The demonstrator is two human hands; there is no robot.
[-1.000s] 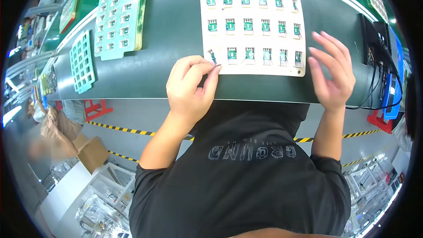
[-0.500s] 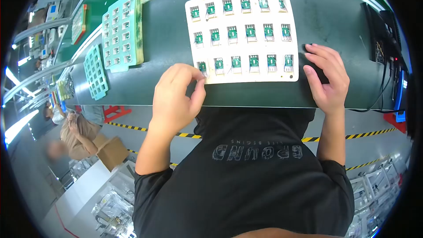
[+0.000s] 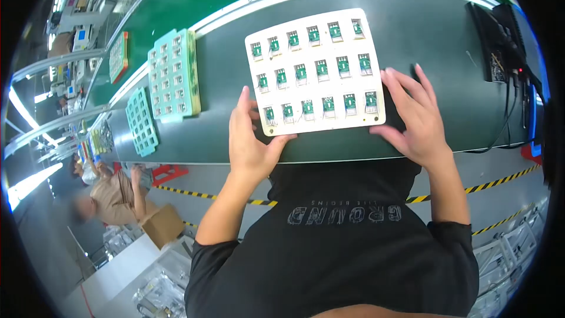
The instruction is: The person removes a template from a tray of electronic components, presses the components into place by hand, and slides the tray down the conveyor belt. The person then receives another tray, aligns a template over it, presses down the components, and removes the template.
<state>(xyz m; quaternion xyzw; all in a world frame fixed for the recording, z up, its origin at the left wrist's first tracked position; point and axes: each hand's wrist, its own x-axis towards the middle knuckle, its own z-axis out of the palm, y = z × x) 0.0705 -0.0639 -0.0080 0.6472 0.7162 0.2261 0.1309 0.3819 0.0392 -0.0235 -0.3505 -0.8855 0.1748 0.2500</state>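
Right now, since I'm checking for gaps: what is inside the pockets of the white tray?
Every pocket of the white tray, three rows of six, shows a green circuit board with thin wires at some. The boards cover much of the pocket floors, so anything beneath them is hidden.

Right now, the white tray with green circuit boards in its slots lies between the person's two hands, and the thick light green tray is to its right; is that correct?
Not quite: the head view shows the thick light green tray to the left of the white tray. The green circuit boards are in its slots, between the left hand and right hand.
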